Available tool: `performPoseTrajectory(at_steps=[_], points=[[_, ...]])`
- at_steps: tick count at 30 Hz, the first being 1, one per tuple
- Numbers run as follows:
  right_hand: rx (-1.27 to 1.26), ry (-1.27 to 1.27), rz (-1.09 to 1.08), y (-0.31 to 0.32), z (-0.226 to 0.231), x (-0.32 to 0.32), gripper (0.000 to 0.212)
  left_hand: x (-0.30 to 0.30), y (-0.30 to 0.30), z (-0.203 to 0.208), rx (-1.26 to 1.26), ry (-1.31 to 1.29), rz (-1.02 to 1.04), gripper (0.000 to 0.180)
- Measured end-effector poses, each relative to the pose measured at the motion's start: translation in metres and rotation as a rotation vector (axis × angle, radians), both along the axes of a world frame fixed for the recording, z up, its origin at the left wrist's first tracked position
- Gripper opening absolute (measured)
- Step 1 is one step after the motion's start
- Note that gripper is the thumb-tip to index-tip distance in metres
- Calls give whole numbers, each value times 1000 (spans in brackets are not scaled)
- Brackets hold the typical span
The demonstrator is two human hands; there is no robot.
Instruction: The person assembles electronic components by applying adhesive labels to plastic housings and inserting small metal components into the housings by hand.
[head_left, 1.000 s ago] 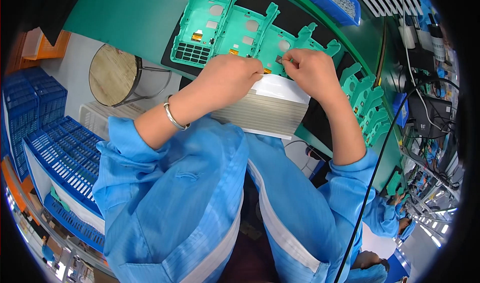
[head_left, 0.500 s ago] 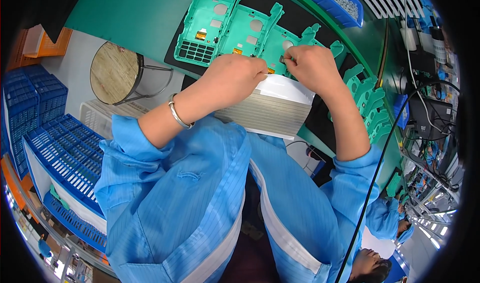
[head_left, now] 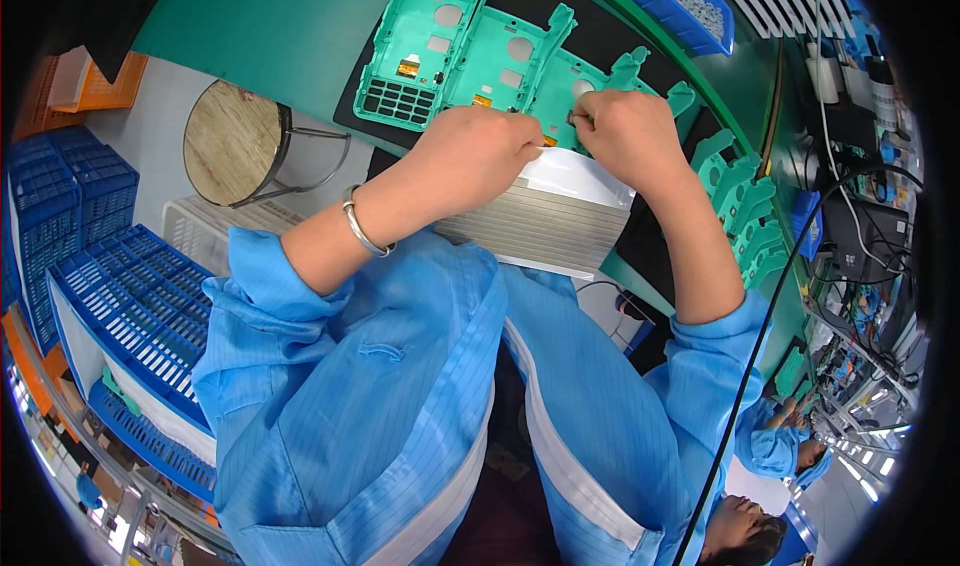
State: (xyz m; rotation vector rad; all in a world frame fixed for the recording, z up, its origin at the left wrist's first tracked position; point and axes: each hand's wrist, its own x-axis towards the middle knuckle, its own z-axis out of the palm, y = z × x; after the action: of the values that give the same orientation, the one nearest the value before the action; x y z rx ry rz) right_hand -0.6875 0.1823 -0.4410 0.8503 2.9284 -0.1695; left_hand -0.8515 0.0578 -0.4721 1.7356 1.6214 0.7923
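My left hand (head_left: 480, 156), with a silver bangle on the wrist, is closed, thumb and fingertip pinched at the upper edge of a white backing sheet with grey strips (head_left: 550, 221). The sheet slants over my lap at the table edge. My right hand (head_left: 635, 141) is closed too, fingertips together just over a green plastic housing (head_left: 575, 71). Something small and dark shows at those fingertips, too small to name. Two more green housings, a left one (head_left: 405, 56) with a grid of key openings and a middle one (head_left: 500, 56), lie alongside in a row.
More green housings (head_left: 740, 206) stand at the right. A blue bin (head_left: 685, 6) of small pale parts sits at the back. A black cable (head_left: 745, 366) hangs down on the right. Blue crates (head_left: 130, 306) and a round stool (head_left: 235, 144) are at the left. A co-worker (head_left: 770, 446) sits far right.
The whole view has shifted slightly to the right. Both hands keep nearly the same pose over the sheet and the housing.
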Motion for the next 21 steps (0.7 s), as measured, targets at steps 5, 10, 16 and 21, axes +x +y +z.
performPoseTrajectory(at_steps=[5, 10, 16, 21], points=[[-8, -3, -18, -1, 0, -1, 10, 0, 0, 1, -4, -3, 3, 16], [8, -58, -63, -4, -1, -2, 12, 1, 1, 2, -1, -7, 10, 16], [30, -70, -121, -7, 6, 1, 13, 0, 1, 0, 17, 7, 9, 15], [-230, 407, -17, -42, 20, 14, 9, -6, 5, 2, -33, -77, -13, 14]])
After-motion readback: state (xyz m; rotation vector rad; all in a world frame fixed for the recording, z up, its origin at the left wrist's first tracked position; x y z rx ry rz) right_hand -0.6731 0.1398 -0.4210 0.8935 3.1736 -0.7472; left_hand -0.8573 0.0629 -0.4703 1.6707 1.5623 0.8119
